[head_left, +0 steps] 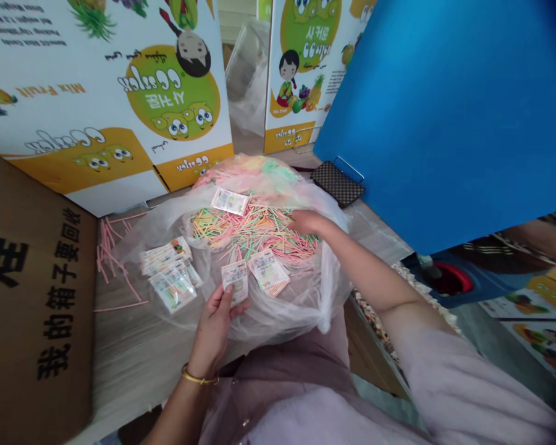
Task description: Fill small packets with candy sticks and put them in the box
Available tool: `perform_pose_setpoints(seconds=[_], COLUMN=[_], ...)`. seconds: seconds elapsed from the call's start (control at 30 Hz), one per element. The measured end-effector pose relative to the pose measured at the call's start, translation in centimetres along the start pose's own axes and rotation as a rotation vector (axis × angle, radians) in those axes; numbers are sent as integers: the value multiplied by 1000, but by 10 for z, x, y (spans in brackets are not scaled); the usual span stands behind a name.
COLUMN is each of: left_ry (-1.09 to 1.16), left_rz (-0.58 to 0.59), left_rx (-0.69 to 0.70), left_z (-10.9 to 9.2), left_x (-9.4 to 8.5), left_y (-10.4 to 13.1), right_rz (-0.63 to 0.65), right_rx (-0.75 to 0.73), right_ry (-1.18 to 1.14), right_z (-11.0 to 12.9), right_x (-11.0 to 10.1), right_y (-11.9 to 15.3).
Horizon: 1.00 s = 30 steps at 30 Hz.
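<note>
My left hand (220, 312) pinches a small printed packet (235, 281) near the front of a large clear plastic bag (324, 303). My right hand (306, 222) reaches into the pile of thin pink, green and yellow sticks (259, 228) in the bag; its fingertips are hidden among them. Several filled packets (173, 287) lie on the bag's left side. Other packets (269, 272) rest just right of my left hand, and one more packet (230, 201) lies on top of the sticks.
Loose pink sticks (105, 250) lie on the table (120, 352) at the left, beside a brown carton (37, 296). Printed white cartons (106, 93) stand behind. A checkered pouch (338, 183) sits near a blue panel (454, 123). Another person's arm (544, 242) shows at the right.
</note>
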<state>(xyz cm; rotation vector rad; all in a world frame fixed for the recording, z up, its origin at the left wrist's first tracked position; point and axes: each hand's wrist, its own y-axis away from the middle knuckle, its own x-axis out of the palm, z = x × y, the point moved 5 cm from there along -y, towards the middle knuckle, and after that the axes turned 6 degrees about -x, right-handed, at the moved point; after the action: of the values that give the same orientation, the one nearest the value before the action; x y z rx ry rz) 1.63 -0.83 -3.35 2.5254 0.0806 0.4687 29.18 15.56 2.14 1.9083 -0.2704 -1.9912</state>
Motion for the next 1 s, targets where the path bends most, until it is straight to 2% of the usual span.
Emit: perform_pose_setpoints(seconds=[0.23, 0.37, 0.57, 0.7, 0.83, 0.93, 1.0], left_ry=[8, 37, 104, 118, 148, 129, 123], left_rz=[20, -12, -72, -56, -89, -106, -112], left_rx=[86, 74, 53, 25, 39, 40, 33], left_z=[-8, -6, -5, -8, -13, -16, -16], left_x=[3, 2, -10, -7, -6, -7, -9], left_y=[1, 1, 0, -3, -5, -6, -6], right_rz=[18, 13, -129, -222, -339, -277, -208], right_rx=[-14, -29, -60, -78, -83, -135, -181], right_ry=[17, 13, -1, -36, -193, -251, -210], right_z=[11, 12, 9, 15, 25, 35, 40], right_x=[2, 4, 5, 6, 4, 8, 11], right_y=[-4, -4, 17, 25, 27, 28, 31])
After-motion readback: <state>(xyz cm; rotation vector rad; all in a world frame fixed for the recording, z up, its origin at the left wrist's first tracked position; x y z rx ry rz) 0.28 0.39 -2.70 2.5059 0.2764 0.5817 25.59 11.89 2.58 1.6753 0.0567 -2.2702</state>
